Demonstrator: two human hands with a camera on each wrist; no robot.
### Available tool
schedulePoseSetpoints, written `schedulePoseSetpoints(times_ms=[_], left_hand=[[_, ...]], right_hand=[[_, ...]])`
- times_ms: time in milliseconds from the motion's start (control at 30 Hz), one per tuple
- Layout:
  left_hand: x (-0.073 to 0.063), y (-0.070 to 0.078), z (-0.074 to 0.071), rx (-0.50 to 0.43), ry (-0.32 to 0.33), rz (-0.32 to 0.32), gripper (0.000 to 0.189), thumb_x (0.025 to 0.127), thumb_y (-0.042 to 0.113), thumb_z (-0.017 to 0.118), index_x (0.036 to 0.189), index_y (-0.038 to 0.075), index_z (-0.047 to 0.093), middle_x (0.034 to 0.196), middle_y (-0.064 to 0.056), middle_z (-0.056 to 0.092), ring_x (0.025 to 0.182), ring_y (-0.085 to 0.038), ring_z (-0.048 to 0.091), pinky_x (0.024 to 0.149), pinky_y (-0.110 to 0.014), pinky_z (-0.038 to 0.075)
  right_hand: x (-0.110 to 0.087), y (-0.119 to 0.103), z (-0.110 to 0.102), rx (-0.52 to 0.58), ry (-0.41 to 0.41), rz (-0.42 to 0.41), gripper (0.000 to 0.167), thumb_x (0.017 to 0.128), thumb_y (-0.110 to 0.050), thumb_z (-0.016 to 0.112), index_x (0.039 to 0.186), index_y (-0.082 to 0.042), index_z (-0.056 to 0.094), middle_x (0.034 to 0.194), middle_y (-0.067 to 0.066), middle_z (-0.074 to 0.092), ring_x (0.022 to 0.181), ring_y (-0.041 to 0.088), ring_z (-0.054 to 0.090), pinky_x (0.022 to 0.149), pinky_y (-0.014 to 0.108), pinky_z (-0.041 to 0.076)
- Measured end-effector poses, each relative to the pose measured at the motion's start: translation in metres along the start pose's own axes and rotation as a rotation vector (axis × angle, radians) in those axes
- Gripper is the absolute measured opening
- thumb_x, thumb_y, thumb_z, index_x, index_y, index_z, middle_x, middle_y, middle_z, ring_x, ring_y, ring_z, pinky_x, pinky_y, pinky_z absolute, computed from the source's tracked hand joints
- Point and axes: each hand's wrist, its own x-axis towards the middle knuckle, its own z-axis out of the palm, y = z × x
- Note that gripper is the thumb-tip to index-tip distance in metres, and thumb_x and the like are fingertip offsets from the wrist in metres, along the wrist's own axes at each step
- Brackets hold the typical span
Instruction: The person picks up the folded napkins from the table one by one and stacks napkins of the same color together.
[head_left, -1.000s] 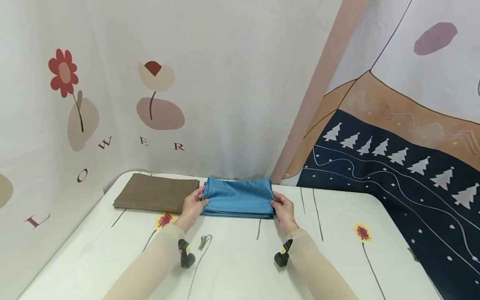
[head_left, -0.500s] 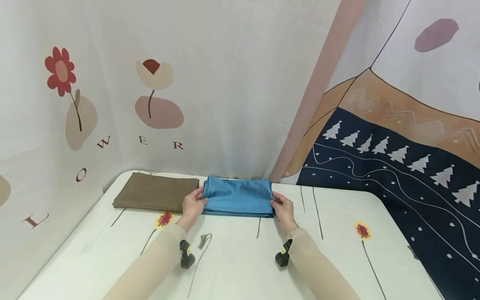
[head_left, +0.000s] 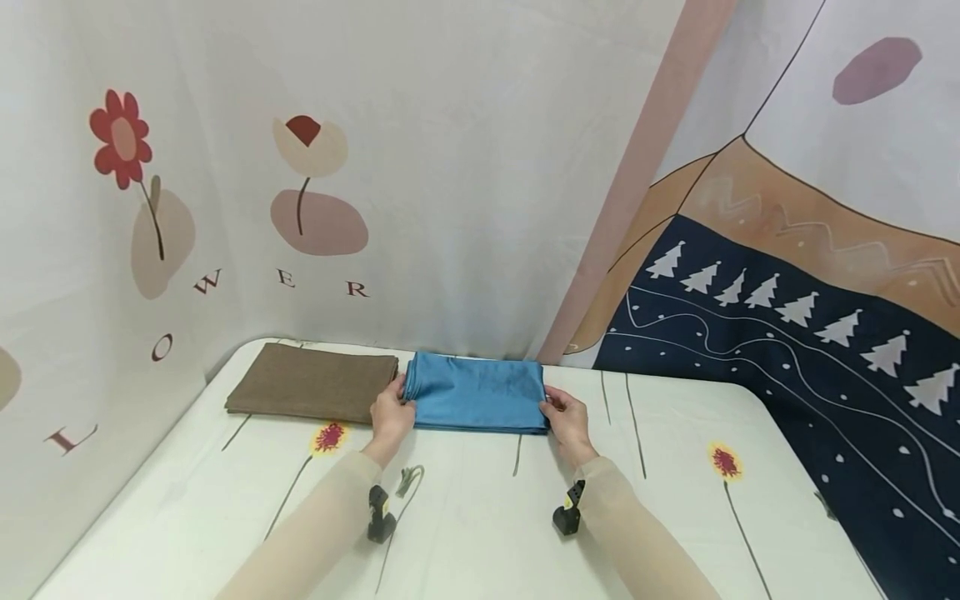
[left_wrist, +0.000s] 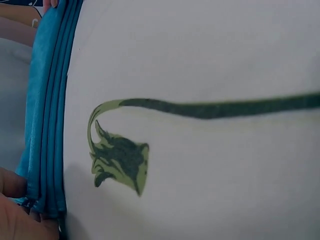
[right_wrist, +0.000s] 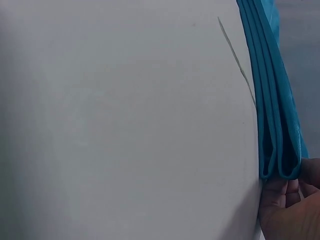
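A blue cloth (head_left: 480,396), folded into a flat rectangle of several layers, lies near the back edge of the table. My left hand (head_left: 392,417) pinches its left end, thumb on top and fingers at the lower layers, as the left wrist view shows beside the stacked folds (left_wrist: 47,125). At the opposite end my right hand (head_left: 567,423) pinches the cloth between thumb and fingers. In the right wrist view, rounded fold ends (right_wrist: 275,125) stand just by the right fingertips. Some fingers are hidden under or behind the cloth.
A brown folded cloth (head_left: 315,383) lies just left of the blue one, its right end close to my left hand. The white table cover (head_left: 480,517) has printed flowers. A patterned curtain (head_left: 465,183) hangs directly behind the table.
My left hand has shifted slightly to the right along the cloth's left end. The front layers of the blue cloth lie more evenly together. My right hand stays almost still.
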Motion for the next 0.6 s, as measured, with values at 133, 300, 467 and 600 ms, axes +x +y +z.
schedulePoseSetpoints(times_ms=[133,300,467,600], left_hand=[[-0.0023,-0.0003,0.0013,0.016,0.013,0.018,0.053,0.085,-0.005,0.052,0.137,-0.003,0.043,0.132,-0.023,0.052,0.127,-0.041,0.042,0.108,-0.05,0.031],[-0.0045,-0.0023,0.0038,0.043,0.031,0.075,0.055,0.081,-0.009,0.048,0.136,-0.005,0.044,0.136,-0.025,0.047,0.128,-0.043,0.04,0.108,-0.051,0.032],[-0.0073,-0.0058,0.0073,0.053,0.024,0.099,0.055,0.082,-0.011,0.045,0.137,-0.006,0.041,0.136,-0.03,0.045,0.127,-0.045,0.039,0.107,-0.053,0.03],[-0.0101,-0.0073,0.0095,0.053,0.0,0.091,0.055,0.087,-0.01,0.043,0.141,-0.006,0.034,0.139,-0.03,0.039,0.129,-0.045,0.035,0.109,-0.053,0.028]], right_hand=[[0.0003,0.0018,-0.0003,-0.019,-0.007,-0.015,0.034,0.088,0.003,0.058,0.122,0.0,0.061,0.105,0.014,0.06,0.093,0.02,0.049,0.073,0.021,0.044],[-0.0009,0.0029,-0.0006,-0.057,-0.015,-0.043,0.033,0.089,0.003,0.058,0.121,0.002,0.06,0.106,0.015,0.061,0.092,0.02,0.05,0.073,0.021,0.044],[-0.0016,0.0047,-0.0015,-0.119,-0.01,-0.071,0.032,0.087,0.003,0.06,0.119,0.003,0.062,0.096,0.012,0.061,0.086,0.019,0.05,0.069,0.022,0.043],[-0.0015,0.0065,-0.0036,-0.184,-0.018,-0.088,0.033,0.087,0.0,0.062,0.119,0.004,0.061,0.094,0.011,0.061,0.086,0.019,0.051,0.069,0.022,0.043]])
